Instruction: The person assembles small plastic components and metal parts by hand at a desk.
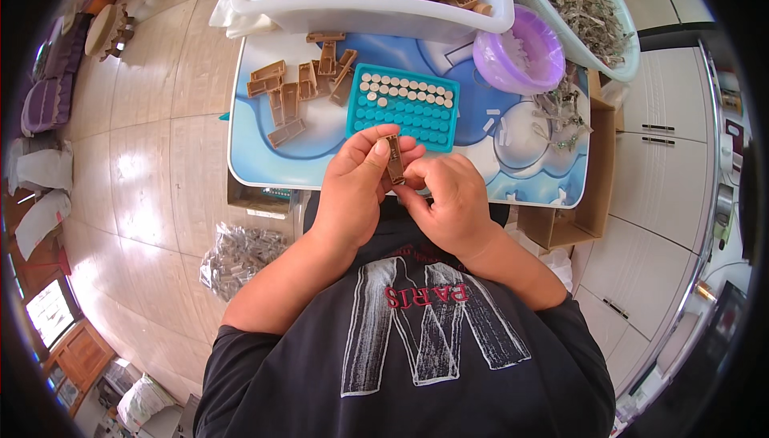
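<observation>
Both of my hands meet over the near edge of the table, around one small brown rectangular plastic casing (395,164). My left hand (350,190) pinches its upper end, thumb on the face. At the lower end, the bent fingers of my right hand (455,198) close on it; whether they hold anything smaller is hidden. Just beyond my fingers lies a teal tray (454,114) with rows of round spots. Pale round discs (404,86) fill its far rows, and a couple sit in the row nearer me.
Loose brown casings (284,102) lie left of the tray. Behind stands a white bin (376,15) heaped with more. To the right are a purple bowl (513,78), a pale tub (629,62) of shiny clear pieces, and small white strips (503,131). A cardboard box (561,230) stands below the table.
</observation>
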`<state>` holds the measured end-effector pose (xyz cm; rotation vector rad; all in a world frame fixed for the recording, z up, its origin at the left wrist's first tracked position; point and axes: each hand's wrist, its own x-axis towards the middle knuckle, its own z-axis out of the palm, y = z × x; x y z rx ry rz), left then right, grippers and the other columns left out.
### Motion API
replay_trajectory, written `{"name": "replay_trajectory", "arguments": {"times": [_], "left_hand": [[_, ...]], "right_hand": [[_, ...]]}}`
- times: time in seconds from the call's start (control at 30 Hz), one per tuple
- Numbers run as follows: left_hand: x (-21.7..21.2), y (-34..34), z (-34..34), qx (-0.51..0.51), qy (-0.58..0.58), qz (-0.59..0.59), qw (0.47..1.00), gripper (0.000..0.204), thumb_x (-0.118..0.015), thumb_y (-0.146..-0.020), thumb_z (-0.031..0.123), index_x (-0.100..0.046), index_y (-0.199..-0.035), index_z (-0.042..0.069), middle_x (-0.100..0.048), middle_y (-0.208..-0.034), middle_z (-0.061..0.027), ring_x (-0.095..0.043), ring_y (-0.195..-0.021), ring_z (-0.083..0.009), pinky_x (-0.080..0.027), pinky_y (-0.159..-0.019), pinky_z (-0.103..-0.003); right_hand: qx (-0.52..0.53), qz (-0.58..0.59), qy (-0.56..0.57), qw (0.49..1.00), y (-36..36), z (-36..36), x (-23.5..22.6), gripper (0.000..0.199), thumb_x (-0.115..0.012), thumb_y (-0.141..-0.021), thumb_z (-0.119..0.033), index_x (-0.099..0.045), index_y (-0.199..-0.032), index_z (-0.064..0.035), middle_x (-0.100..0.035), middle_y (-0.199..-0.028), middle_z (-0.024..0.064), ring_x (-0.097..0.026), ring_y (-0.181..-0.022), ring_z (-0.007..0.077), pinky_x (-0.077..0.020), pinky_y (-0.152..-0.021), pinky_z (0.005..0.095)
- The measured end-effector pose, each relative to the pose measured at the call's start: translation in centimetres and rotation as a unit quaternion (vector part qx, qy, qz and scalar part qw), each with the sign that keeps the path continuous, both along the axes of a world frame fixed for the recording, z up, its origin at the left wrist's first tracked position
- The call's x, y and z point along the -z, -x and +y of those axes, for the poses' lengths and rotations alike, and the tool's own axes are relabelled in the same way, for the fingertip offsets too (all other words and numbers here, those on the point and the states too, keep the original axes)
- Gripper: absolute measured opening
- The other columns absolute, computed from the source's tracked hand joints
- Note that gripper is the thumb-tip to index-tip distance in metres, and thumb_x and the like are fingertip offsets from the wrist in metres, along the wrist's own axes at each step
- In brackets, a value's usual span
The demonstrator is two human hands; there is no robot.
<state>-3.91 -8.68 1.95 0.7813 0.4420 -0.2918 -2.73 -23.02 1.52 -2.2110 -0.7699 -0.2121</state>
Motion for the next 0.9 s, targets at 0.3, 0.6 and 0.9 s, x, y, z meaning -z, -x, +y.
{"name": "replay_trajectory", "arguments": {"times": [0.3,0.6,0.9], "left_hand": [[0.0,0.1,0.0,0.015,-0.012,0.0,1.0,0.025,-0.041,-0.098,0.018,-0.047,-0.116,0.002,-0.059,-0.107,-0.0111,-0.06,-0.1,-0.0211,-0.049,-0.082,-0.031],[-0.3,0.2,-0.8,-0.01,-0.009,0.007,1.0,0.025,-0.04,-0.098,0.016,-0.046,-0.116,0.0,-0.057,-0.107,-0.0136,-0.057,-0.105,-0.0248,-0.047,-0.09,-0.036],[0.8,-0.2,0.0,-0.03,0.017,0.018,0.999,0.025,-0.04,-0.098,0.018,-0.046,-0.116,0.002,-0.058,-0.105,-0.0132,-0.058,-0.101,-0.0227,-0.049,-0.086,-0.034]], "right_hand": [[-0.01,0.1,-0.087,0.991,0.2,-0.1,-0.4,0.018,-0.069,-0.071,-0.006,-0.058,-0.085,-0.0075,-0.061,-0.072,0.0066,-0.057,-0.065,0.0267,-0.0419,-0.063,0.0374],[-0.006,0.081,-0.036,0.996,0.5,0.0,0.3,0.016,-0.07,-0.071,-0.014,-0.064,-0.085,-0.0089,-0.062,-0.071,0.006,-0.058,-0.065,0.0248,-0.0416,-0.061,0.0368],[-0.036,0.06,-0.062,0.996,-0.6,-0.7,-0.2,0.021,-0.068,-0.073,-0.014,-0.066,-0.092,-0.0079,-0.061,-0.07,0.006,-0.058,-0.065,0.0257,-0.041,-0.059,0.0371]]}}
